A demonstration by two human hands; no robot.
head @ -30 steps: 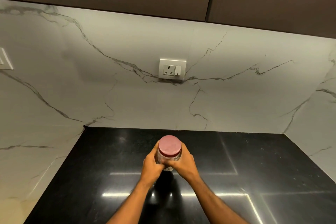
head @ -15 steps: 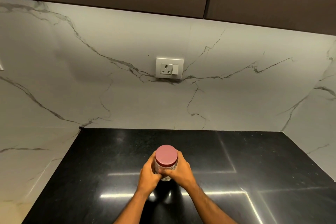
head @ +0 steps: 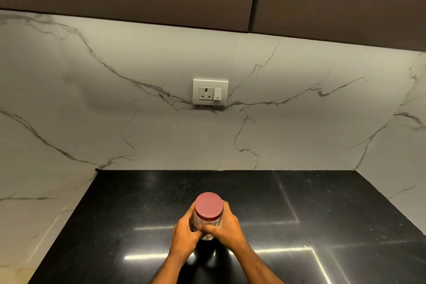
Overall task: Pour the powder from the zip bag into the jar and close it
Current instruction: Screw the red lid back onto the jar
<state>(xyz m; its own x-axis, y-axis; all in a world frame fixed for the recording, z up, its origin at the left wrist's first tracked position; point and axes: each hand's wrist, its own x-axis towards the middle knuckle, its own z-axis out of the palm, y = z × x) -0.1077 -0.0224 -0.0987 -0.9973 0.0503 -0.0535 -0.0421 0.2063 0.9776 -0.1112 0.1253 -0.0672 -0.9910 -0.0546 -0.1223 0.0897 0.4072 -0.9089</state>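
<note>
Both hands wrap the jar (head: pixel 207 226) near the counter's (head: pixel 322 203) front edge, its red lid (head: pixel 209 205) on. The left hand (head: pixel 184 233) and right hand (head: pixel 227 228) curl their fingers (head: pixel 208 228) round its clear body.

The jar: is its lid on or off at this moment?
On. The pink lid caps the jar, which stands upright on the black counter, gripped by both hands.

both hands fwd, l hand (head: pixel 184 234) & r hand (head: pixel 227 228) fingers curled, thumbs touching.

Two bare forearms, no sleeves, rings or watch; left hand (head: pixel 184 235), right hand (head: pixel 227 229).
</note>
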